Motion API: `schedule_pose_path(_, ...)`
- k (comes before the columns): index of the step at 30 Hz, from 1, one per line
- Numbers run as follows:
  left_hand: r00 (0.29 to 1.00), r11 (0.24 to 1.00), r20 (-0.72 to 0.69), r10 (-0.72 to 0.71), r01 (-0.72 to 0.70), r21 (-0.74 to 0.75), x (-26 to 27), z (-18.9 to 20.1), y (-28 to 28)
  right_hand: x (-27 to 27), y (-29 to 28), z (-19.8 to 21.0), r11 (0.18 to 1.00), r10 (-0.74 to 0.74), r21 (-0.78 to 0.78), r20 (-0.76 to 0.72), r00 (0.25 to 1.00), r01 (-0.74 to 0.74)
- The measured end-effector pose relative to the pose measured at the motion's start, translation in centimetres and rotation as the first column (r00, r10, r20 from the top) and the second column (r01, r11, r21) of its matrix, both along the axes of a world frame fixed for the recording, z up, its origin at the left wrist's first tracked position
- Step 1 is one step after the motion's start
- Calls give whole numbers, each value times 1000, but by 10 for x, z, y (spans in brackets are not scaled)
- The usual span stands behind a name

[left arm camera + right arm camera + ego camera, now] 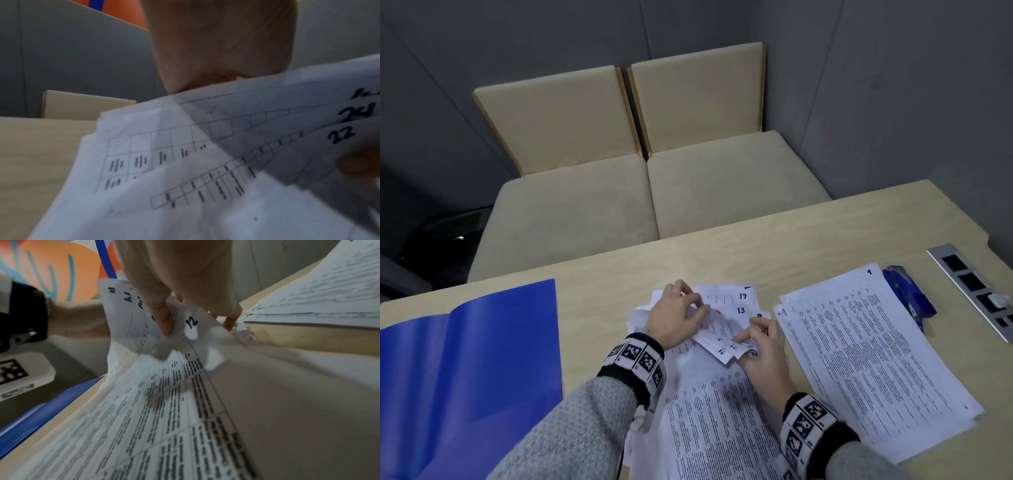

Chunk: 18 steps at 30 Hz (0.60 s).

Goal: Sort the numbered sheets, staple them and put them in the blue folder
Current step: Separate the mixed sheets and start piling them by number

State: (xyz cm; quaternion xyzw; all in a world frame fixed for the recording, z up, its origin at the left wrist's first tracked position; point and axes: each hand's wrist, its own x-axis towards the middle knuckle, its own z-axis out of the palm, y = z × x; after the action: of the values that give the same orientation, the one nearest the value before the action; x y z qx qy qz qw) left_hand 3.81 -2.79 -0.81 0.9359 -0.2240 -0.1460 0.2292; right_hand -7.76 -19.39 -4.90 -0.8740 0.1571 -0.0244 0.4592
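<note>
**Both grips on the fanned sheets, mid-desk**

Left hand [677, 318] grip: fingers curled over the top corners of the loose numbered sheets [726, 322], pinching them; right hand [765, 346] grip: thumb and fingers pinching the lower corners of the same fan; both closed on paper.

Head view: fan sits centre of the desk [722, 253], lifted at the corners over more printed pages; handwritten 17 and 13 readable at the far edge; second stack [873, 353] lies flat to the right, top page marked 1; blue stapler [909, 296] just beyond that stack; blue folder [465, 370] lies open at the left, well apart from the hands; metal socket strip [976, 291] at the far right edge.

Left wrist view only: corners numbered 24 and 22 [342, 135], plus a table grid on the sheets; blurred.

Right wrist view only: a corner numbered 12 [191, 323] beside the pinching fingers [164, 318]; folder edge [51, 404] low left.
</note>
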Motion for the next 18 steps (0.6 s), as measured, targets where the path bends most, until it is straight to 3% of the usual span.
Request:
schedule_pose_path(9,992,997,-123,18,-28,-79,-3,-2,4,-14,4,6,955,-29,295,-30,999,36)
schedule_pose_path(15,946,981,-267,-183,193,11,-11,11,-1,-35,-11,29,851,-146,497,-85,986,168)
schedule_pose_path(18,945,974,-248,-211,225,28,-18,10,3,-26,-36,13,879,-313,346,-102,944,328)
